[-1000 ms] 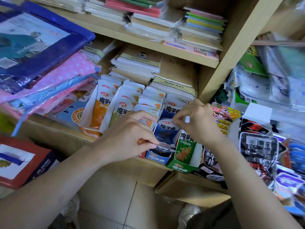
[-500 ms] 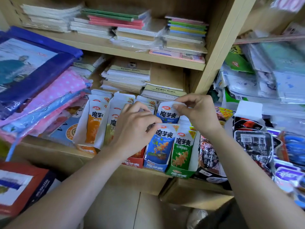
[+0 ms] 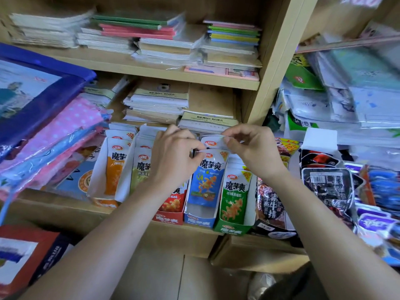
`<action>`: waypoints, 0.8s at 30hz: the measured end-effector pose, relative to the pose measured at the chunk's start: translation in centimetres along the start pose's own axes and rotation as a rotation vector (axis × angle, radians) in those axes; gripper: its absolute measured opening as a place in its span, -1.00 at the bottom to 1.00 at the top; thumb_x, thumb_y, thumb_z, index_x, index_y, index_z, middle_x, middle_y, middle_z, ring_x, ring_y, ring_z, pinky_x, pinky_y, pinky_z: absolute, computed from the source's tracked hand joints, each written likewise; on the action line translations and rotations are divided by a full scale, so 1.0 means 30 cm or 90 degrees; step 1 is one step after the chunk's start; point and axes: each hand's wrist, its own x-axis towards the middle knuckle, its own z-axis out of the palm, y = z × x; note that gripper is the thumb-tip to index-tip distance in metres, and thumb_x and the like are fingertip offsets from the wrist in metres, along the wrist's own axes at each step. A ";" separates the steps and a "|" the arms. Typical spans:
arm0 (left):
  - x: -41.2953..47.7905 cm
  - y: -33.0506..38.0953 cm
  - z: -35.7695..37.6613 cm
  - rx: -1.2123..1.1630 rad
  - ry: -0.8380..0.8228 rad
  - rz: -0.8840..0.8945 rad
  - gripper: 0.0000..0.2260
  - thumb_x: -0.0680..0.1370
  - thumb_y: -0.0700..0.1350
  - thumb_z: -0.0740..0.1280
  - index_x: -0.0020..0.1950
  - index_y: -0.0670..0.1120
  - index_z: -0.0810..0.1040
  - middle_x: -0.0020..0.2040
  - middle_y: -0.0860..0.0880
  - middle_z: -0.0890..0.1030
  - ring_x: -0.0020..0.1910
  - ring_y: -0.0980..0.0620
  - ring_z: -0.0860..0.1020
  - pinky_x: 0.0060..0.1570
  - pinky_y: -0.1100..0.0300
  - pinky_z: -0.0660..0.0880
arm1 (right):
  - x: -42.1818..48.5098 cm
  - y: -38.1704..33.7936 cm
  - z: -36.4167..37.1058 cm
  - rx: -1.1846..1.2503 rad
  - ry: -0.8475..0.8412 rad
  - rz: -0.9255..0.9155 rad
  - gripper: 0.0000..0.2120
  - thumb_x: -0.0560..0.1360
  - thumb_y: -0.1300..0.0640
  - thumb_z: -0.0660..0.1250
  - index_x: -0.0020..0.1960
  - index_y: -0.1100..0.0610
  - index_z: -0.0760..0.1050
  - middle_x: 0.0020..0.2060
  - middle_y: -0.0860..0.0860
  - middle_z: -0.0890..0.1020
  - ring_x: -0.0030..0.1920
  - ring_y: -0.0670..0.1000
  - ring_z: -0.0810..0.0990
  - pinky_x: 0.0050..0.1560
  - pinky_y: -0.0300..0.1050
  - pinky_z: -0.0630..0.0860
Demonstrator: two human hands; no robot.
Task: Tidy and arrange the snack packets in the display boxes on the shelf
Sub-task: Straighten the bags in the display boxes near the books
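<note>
the blue packet (image 3: 207, 180) stands upright in the blue box (image 3: 198, 221), at the front edge of the lower shelf (image 3: 65, 210), and close behind it stands a rear packet (image 3: 213, 143) with only its white top showing. the left hand (image 3: 173, 158) has its fingers curled and pinches the top edge of the blue packet. the right hand (image 3: 254, 149) pinches the top of the rear packet between thumb and forefinger. both forearms reach up from the bottom of the view.

the boxes stand in a row along that front edge, side by side. to the right is the green box (image 3: 229, 229) with a green packet (image 3: 234, 198), which juts past the edge. to the left is the red box (image 3: 167, 219), partly hidden by the left arm, then a pale packet (image 3: 141, 169) and an orange packet (image 3: 114, 169) in white-walled boxes.

stacks of notebooks (image 3: 155, 102) lie behind the row, toward the back of the shelf. plastic folders (image 3: 54, 126), blue and pink, slope over its left end. the upper shelf (image 3: 151, 73) carries more stacked books (image 3: 233, 36), some with coloured covers. right of the wooden upright (image 3: 276, 61), dark packets (image 3: 329, 182) and wrapped goods are heaped. below is tiled floor (image 3: 151, 278), and at lower left a red carton (image 3: 21, 256).
</note>
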 end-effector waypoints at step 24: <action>0.014 -0.003 -0.010 0.063 -0.111 -0.021 -0.77 0.49 0.01 0.49 0.14 0.14 0.70 0.14 0.16 0.65 0.15 -0.01 0.48 0.09 0.00 0.37 | -0.085 0.061 0.042 -0.378 -0.058 -0.110 -0.35 0.45 -0.04 0.45 0.48 0.12 0.40 0.29 -0.03 0.48 0.22 0.11 0.36 0.18 0.15 0.41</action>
